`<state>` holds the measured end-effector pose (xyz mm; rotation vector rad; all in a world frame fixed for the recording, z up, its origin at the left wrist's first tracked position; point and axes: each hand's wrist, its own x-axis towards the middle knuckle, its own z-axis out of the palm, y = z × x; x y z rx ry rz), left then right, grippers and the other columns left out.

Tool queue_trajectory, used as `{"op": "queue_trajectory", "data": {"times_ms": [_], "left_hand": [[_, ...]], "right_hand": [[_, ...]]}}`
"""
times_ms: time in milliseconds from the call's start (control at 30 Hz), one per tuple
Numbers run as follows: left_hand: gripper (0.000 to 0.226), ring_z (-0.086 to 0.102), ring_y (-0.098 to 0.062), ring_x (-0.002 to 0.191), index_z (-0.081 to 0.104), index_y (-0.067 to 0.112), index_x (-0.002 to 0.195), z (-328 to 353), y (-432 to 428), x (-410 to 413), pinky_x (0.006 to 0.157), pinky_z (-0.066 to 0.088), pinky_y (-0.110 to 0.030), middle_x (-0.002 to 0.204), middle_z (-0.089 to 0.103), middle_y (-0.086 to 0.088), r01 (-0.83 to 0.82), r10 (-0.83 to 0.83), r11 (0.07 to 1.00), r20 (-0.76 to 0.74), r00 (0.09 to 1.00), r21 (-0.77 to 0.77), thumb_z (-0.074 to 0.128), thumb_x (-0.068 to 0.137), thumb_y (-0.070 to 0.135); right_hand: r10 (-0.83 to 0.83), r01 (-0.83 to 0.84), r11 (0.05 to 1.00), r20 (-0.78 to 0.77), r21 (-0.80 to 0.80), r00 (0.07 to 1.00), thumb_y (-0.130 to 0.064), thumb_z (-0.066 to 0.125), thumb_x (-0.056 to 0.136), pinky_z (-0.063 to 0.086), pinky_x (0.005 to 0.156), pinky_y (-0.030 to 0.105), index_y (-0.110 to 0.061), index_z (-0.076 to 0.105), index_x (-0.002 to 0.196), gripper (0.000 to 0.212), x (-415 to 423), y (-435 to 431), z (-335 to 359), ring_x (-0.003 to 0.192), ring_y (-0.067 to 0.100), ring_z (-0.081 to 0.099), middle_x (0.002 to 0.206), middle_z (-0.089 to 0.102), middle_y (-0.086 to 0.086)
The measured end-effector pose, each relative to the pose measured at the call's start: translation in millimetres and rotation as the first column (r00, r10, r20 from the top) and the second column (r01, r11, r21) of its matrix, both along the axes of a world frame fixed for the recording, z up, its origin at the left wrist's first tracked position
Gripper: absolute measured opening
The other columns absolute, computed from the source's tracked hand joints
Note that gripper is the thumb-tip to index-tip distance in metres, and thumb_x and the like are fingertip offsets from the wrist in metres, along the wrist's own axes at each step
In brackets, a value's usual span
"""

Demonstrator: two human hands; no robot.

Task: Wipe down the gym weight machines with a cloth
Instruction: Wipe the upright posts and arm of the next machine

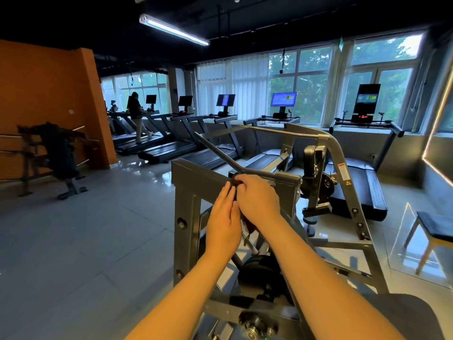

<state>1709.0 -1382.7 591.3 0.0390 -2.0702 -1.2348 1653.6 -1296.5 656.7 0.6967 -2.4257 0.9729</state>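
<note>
one dark red cloth (248, 227) on top bar of grey weight machine (196, 173), r hand (259, 200) curled over it. l hand (224, 222) flat, fingers straight, alongside. warning stickers (342, 171) on upright, txt too small to read. treadmills (171, 149) behind.

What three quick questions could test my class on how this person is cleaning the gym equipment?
1. True or false: the right hand holds a dark reddish-brown cloth at the top bar of the grey steel weight machine frame.
2. The left hand has its fingers: A) straight, beside the cloth; B) curled round a spray bottle; C) hanging by the person's side.
3. Which machines stand in a row along the tall glass windows?

Key: 1 true; 2 A; 3 the black treadmills.
</note>
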Motion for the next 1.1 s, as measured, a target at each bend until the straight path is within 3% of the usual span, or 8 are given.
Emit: {"op": "queue_trajectory", "data": {"times_ms": [133,367,433,600,733,867,967,1100], "left_hand": [[0.047,0.029,-0.001,0.146,0.034,0.028,0.155,-1.9,13.8,2.7,0.122,0.029,-0.030,0.162,0.029,0.012,-0.003,0.004,0.999,-0.026,1.000,0.046,0.040,0.109,0.022],[0.047,0.014,0.034,0.128,0.031,0.033,0.155,-40.2,69.8,16.9,0.107,0.019,0.001,0.160,0.013,0.030,0.066,-0.063,0.997,0.059,0.996,-0.041,0.039,0.109,0.027],[0.047,0.012,0.033,0.130,0.029,0.035,0.155,-55.5,84.8,22.8,0.112,0.019,-0.007,0.161,0.011,0.031,0.098,-0.094,0.994,0.100,0.991,-0.043,0.038,0.109,0.030],[0.049,0.017,0.016,0.142,0.027,0.032,0.157,-69.6,112.8,33.7,0.119,0.020,-0.018,0.165,0.014,0.023,0.097,-0.100,0.995,0.118,0.988,0.033,0.037,0.109,0.032],[0.050,0.019,0.011,0.143,0.027,0.029,0.158,-72.2,122.8,38.7,0.114,0.017,-0.006,0.164,0.021,0.017,0.080,-0.093,0.990,0.122,0.988,0.113,0.037,0.109,0.031],[0.050,0.018,0.025,0.137,0.030,0.028,0.157,-83.3,127.5,42.6,0.110,0.017,0.000,0.163,0.023,0.017,0.098,-0.110,0.991,0.130,0.985,0.094,0.037,0.108,0.034],[0.048,0.023,0.010,0.145,0.031,0.029,0.156,-87.3,131.8,42.6,0.118,0.021,-0.013,0.163,0.027,0.015,0.086,-0.100,0.989,0.117,0.988,0.124,0.036,0.109,0.034],[0.047,0.028,0.001,0.146,0.032,0.026,0.156,-85.9,135.8,42.8,0.115,0.023,-0.009,0.161,0.032,0.010,0.056,-0.073,0.984,0.093,0.993,0.170,0.037,0.109,0.031]], "right_hand": [[0.137,-0.138,0.989,0.017,0.048,0.990,-0.028,0.040,0.107,0.048,0.089,0.026,-0.032,0.053,0.143,0.038,-0.1,10.2,-2.1,0.113,0.010,0.059,0.137,0.059,-0.006],[0.044,-0.033,0.967,0.037,-0.253,0.998,-0.027,0.043,0.107,0.044,0.098,0.020,-0.028,0.053,0.145,0.039,19.6,91.7,-70.3,0.121,0.006,0.055,0.140,0.058,-0.007],[0.022,-0.005,0.958,0.057,-0.287,0.998,-0.029,0.044,0.107,0.046,0.105,0.028,-0.029,0.051,0.146,0.040,30.3,108.6,-90.5,0.127,0.008,0.053,0.144,0.054,-0.007],[0.040,-0.018,0.959,0.074,-0.284,0.996,-0.020,0.052,0.105,0.032,0.088,0.001,-0.025,0.057,0.141,0.037,37.1,117.6,-88.0,0.119,0.000,0.048,0.138,0.053,-0.007],[0.129,-0.118,0.957,0.026,-0.264,0.991,-0.018,0.054,0.104,0.029,0.092,-0.004,-0.024,0.059,0.140,0.037,33.8,121.1,-79.2,0.117,-0.004,0.042,0.136,0.054,-0.006],[0.088,-0.051,0.944,0.099,-0.326,0.991,-0.023,0.058,0.102,0.035,0.085,-0.002,-0.026,0.058,0.140,0.038,48.3,153.9,-114.8,0.102,-0.008,0.048,0.122,0.056,-0.009],[0.055,-0.005,0.946,0.145,-0.324,0.988,-0.022,0.061,0.100,0.039,0.084,0.000,-0.024,0.060,0.138,0.037,54.2,167.1,-127.8,0.093,-0.009,0.048,0.114,0.052,-0.013],[0.123,-0.092,0.946,0.085,-0.310,0.989,-0.017,0.059,0.101,0.038,0.097,0.007,-0.022,0.062,0.136,0.036,46.0,146.7,-98.8,0.114,-0.002,0.046,0.129,0.055,-0.009]]}}
